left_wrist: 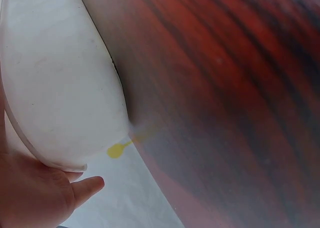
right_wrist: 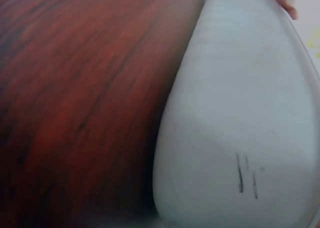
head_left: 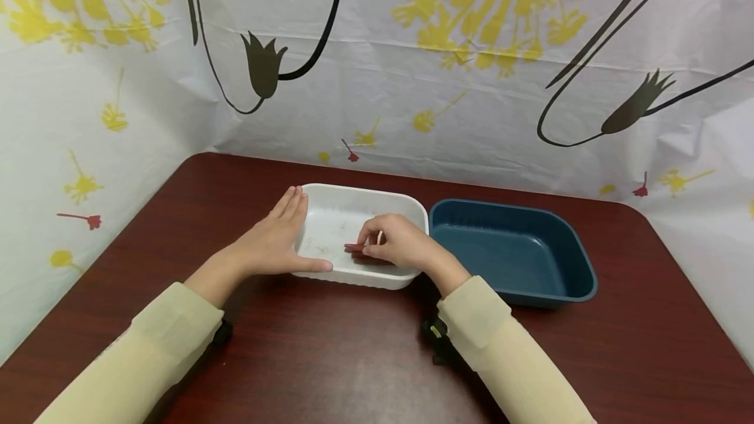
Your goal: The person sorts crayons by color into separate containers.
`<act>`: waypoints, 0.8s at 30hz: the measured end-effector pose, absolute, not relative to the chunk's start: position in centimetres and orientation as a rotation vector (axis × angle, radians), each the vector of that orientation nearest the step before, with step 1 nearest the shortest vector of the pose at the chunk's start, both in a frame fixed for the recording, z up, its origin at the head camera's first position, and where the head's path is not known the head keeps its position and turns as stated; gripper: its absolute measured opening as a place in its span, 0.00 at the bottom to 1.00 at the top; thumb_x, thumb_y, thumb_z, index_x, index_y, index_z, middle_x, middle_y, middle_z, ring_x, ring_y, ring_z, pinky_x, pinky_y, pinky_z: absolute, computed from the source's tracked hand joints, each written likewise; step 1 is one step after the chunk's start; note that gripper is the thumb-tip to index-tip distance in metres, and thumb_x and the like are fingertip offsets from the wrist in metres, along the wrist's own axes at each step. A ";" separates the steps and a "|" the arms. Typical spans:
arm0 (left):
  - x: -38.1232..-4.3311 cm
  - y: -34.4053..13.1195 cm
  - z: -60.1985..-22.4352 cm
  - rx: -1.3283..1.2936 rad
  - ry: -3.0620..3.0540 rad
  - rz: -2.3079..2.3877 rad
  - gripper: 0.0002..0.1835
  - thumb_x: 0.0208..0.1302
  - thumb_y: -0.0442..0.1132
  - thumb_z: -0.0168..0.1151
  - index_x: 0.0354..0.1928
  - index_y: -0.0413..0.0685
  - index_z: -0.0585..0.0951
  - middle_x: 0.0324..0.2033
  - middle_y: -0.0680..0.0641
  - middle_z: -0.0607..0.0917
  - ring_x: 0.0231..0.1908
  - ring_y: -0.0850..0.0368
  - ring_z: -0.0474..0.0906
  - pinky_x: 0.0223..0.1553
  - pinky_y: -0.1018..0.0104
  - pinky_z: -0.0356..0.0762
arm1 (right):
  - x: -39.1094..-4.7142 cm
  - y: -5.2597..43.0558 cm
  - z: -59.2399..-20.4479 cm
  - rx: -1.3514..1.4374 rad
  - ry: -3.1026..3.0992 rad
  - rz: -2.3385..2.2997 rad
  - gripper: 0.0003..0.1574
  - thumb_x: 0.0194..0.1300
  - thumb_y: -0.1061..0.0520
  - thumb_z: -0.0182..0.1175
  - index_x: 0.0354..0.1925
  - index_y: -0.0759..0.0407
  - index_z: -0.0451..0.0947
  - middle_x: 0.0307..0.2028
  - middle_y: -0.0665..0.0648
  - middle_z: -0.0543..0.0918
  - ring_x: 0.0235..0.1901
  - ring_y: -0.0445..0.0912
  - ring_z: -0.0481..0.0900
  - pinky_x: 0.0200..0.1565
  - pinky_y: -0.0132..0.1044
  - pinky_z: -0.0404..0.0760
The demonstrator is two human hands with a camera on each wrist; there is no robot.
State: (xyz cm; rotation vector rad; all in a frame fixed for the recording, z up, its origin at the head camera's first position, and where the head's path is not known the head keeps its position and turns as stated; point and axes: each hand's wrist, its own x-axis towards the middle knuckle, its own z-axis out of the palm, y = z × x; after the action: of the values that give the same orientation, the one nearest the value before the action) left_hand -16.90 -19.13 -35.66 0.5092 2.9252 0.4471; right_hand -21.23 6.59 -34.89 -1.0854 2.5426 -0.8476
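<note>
A white tray (head_left: 330,214) with rounded corners stands near the middle of the table, with small brownish specks on its floor. My left hand (head_left: 272,241) rests on its left end, fingers straight along the rim and thumb over the front edge. Inside the tray, my right hand (head_left: 396,241) pinches a thin reddish-brown stick-like piece (head_left: 352,248) between thumb and fingers. A dark patch lies under that hand; whether it is shadow or more pieces I cannot tell. In the right wrist view the tray's outer wall (right_wrist: 235,103) hides the right hand and the piece.
A dark blue tray (head_left: 501,260) stands against the white tray's right side. Both are on a dark red wooden table (head_left: 330,358). Behind the table hangs a white sheet (head_left: 365,103) with yellow and dark plant prints.
</note>
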 end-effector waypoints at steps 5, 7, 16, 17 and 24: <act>-17.0 -19.2 -35.7 0.511 2.928 0.434 0.75 0.47 0.82 0.59 0.76 0.30 0.39 0.78 0.36 0.35 0.79 0.42 0.27 0.77 0.46 0.43 | -21.3 6.3 -35.3 -1.039 2.608 -0.759 0.07 0.64 0.64 0.63 0.35 0.54 0.86 0.29 0.51 0.85 0.31 0.43 0.76 0.36 0.32 0.75; -17.1 -19.2 -35.7 0.510 2.928 0.434 0.75 0.47 0.81 0.59 0.76 0.31 0.39 0.78 0.36 0.35 0.79 0.43 0.26 0.77 0.46 0.43 | -21.4 6.1 -35.4 -1.031 2.631 -0.725 0.08 0.64 0.64 0.62 0.34 0.54 0.87 0.28 0.50 0.84 0.32 0.43 0.76 0.37 0.33 0.75; -17.1 -19.0 -35.6 0.492 2.914 0.462 0.75 0.46 0.81 0.61 0.77 0.32 0.39 0.78 0.37 0.34 0.79 0.44 0.26 0.77 0.46 0.44 | -21.3 6.0 -35.7 -0.996 2.676 -0.649 0.09 0.63 0.63 0.63 0.32 0.51 0.87 0.30 0.48 0.86 0.33 0.41 0.78 0.39 0.34 0.77; -17.1 -19.0 -35.6 0.488 2.911 0.463 0.75 0.46 0.81 0.61 0.77 0.32 0.38 0.78 0.37 0.34 0.79 0.44 0.26 0.77 0.46 0.44 | -21.3 6.0 -35.6 -0.990 2.675 -0.659 0.09 0.63 0.64 0.63 0.32 0.52 0.87 0.30 0.48 0.87 0.33 0.42 0.78 0.39 0.35 0.77; -17.1 -19.0 -35.7 0.480 2.914 0.463 0.75 0.45 0.81 0.60 0.77 0.32 0.39 0.78 0.37 0.35 0.79 0.42 0.28 0.77 0.46 0.44 | -21.1 6.4 -35.3 -0.966 2.638 -0.736 0.06 0.65 0.61 0.64 0.36 0.54 0.87 0.32 0.49 0.85 0.32 0.41 0.77 0.39 0.34 0.77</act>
State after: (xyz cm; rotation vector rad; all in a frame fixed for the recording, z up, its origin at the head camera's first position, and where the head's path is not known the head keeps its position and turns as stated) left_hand -17.06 -19.01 -35.75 0.4799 2.9140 0.4632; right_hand -21.09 6.37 -35.30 -0.9656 2.6382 -0.7362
